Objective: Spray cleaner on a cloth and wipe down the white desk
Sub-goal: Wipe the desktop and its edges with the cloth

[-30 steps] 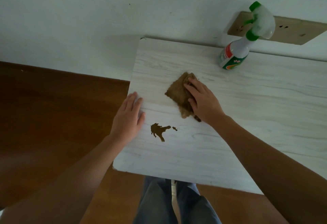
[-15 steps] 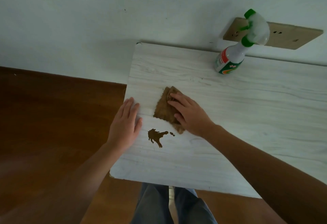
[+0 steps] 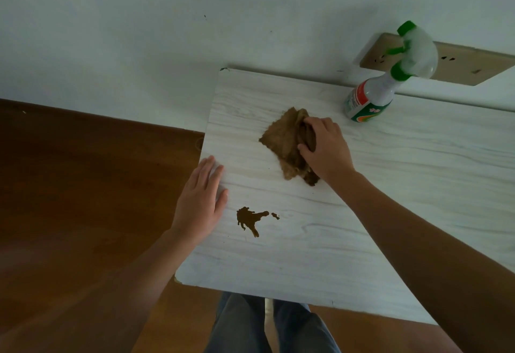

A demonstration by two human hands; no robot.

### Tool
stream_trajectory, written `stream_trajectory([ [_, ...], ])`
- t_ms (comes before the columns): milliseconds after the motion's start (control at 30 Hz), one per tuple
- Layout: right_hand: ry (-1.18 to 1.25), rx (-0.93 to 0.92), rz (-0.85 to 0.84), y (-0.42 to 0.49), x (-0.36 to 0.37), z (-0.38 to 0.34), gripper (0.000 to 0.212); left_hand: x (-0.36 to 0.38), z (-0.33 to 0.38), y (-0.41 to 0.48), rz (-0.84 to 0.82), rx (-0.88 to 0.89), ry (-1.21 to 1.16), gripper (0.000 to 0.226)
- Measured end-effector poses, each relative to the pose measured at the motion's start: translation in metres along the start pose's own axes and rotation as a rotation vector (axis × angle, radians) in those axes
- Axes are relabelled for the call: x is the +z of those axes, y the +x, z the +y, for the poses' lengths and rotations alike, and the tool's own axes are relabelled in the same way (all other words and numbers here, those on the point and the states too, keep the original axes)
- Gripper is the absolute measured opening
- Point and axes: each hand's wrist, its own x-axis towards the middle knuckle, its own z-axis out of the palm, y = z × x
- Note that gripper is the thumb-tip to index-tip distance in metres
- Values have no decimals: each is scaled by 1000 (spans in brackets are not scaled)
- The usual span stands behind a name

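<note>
White wood-grain bench (image 3: 390, 191) set against a pale wall (image 3: 139, 32). Dark brown wood floor (image 3: 83, 199) off its left side. The bench's near-left corner is chipped.

Brown cloth (image 3: 281, 141): crumpled, rough weave, ragged edges. It lies on the bench top, under and to the left of the right grip (image 3: 327, 152). Right grip is clamped on it, fingers curled over a bunched fold, thumb pressed into the cloth's side. Most of the cloth spreads flat to that grip's left. One darker corner pokes out by the wrist.

Left grip (image 3: 199, 205): palm down on the bench's left edge, fingers straight and close together, holding nothing. Apart from the cloth.

Dark brown spill (image 3: 249, 217): glossy splat with runs, and a small droplet (image 3: 275, 215) beside it. It sits just right of the left grip and nearer the person than the right grip. It does not touch the cloth.

Spray bottle (image 3: 370, 96): white body, red and green label, green collar and nozzle tip, white trigger head. It stands on the bench beyond the right grip, toward the wall, near but touching neither grip nor cloth.

Tan socket panel (image 3: 473, 65) on the wall behind the bottle. Grey trousers (image 3: 239, 325) show below the bench's near edge.
</note>
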Motion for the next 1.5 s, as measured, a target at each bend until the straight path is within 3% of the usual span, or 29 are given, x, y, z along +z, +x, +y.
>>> stream_trajectory([
  [267, 101, -51, 33, 4, -25, -9, 39, -6, 3, 0, -24, -16, 0, 59],
  [467, 226, -280, 5, -18, -28, -32, 38, -7, 6, 0, -32, -26, -10, 59],
  [533, 168, -318, -87, -24, -20, -34, 35, -5, 6, -1, -25, -23, -8, 58],
  [633, 39, -273, -214, -31, -6, -25, 24, -3, 5, -1, -12, -22, -8, 58],
  [700, 90, -244, -140, -33, -6, -22, 19, -2, 5, -1, -7, -19, -6, 58],
  [800, 83, -322, 12, -28, -2, -26, 26, -3, 6, 0, -9, -23, -11, 58],
  [933, -56, -434, -135, -20, 9, -27, 50, -3, 7, -1, -10, -33, -6, 58],
  [1167, -92, -173, 18, 4, -8, 18, 50, 0, 5, 0, 14, -14, -13, 57],
  [1367, -193, -26, 31, -9, -7, 20, 53, 1, 4, 0, 17, -10, -15, 57],
  [1500, -96, -75, -8, -11, 7, -6, 55, 2, 2, 0, 14, -14, -14, 57],
])
